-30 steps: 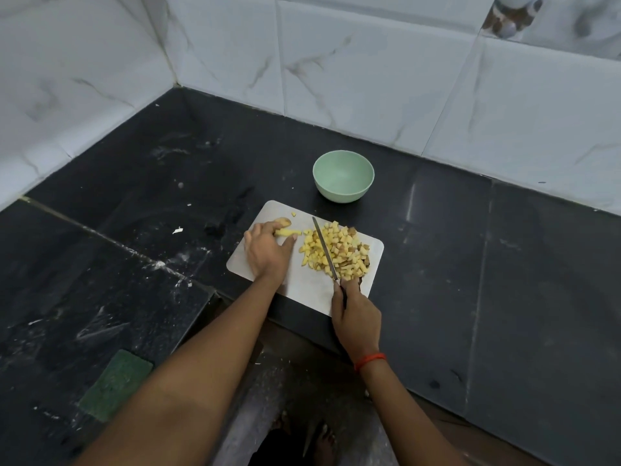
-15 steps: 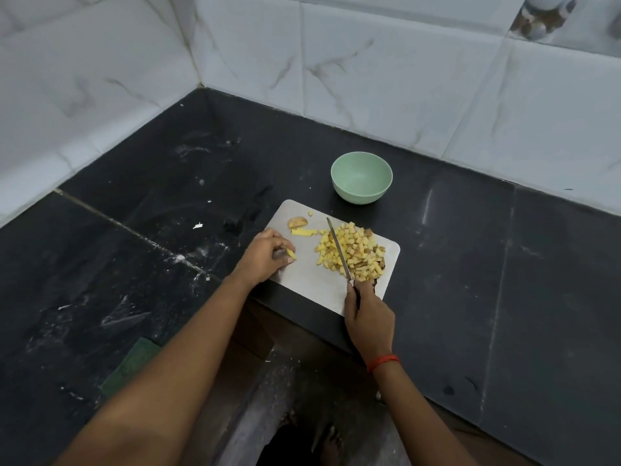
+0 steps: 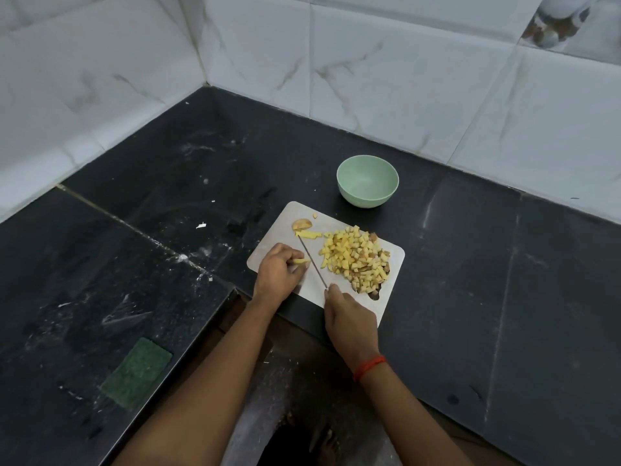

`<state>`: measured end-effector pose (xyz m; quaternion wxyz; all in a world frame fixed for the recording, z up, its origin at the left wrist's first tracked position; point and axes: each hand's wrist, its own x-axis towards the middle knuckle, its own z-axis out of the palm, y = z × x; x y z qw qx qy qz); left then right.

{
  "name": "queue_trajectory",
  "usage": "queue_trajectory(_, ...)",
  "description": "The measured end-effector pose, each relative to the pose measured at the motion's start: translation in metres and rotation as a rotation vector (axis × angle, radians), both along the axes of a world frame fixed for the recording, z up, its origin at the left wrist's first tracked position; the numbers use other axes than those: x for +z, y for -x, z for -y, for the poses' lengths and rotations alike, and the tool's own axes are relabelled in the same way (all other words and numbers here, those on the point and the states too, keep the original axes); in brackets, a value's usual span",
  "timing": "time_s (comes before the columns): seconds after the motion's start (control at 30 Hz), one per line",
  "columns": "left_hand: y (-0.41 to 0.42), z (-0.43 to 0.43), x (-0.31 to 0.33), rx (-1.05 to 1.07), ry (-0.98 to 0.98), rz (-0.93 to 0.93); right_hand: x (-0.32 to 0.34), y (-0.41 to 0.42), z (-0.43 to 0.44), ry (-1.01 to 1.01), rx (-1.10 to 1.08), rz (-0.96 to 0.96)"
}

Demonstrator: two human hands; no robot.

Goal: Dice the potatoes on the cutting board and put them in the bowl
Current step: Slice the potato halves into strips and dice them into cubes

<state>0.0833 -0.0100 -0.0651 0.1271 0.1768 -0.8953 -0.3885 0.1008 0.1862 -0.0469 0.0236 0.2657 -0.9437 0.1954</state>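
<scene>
A white cutting board (image 3: 395, 255) lies on the black counter. A heap of diced potato (image 3: 356, 260) covers its right half. My left hand (image 3: 279, 274) pinches a thin potato strip (image 3: 300, 261) on the board's left part. My right hand (image 3: 347, 316) grips the handle of a knife (image 3: 312, 262), whose blade lies just right of that strip. A potato end piece (image 3: 301, 224) and another potato strip (image 3: 311, 234) lie at the board's far left corner. The pale green bowl (image 3: 367, 180) stands beyond the board, with nothing in it.
A green scouring pad (image 3: 137, 373) lies on the lower counter section at the near left. White tiled walls close the counter at the back and left. The counter's front edge runs just under the board.
My left hand has taken one potato strip from the far corner down to the board's left middle. The knife blade has swung left, away from the diced heap, to lie beside that strip.
</scene>
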Motion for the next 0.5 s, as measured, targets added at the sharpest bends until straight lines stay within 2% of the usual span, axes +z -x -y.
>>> queue_trajectory(0.3, -0.01, 0.005, -0.008, 0.01, -0.023, -0.083, 0.004, 0.004, 0.018, -0.097, -0.02, 0.08)
queue_trajectory(0.5, -0.009, 0.003, -0.007, 0.025, -0.01, -0.072, 0.0, 0.001, 0.014, -0.152, -0.003, 0.051)
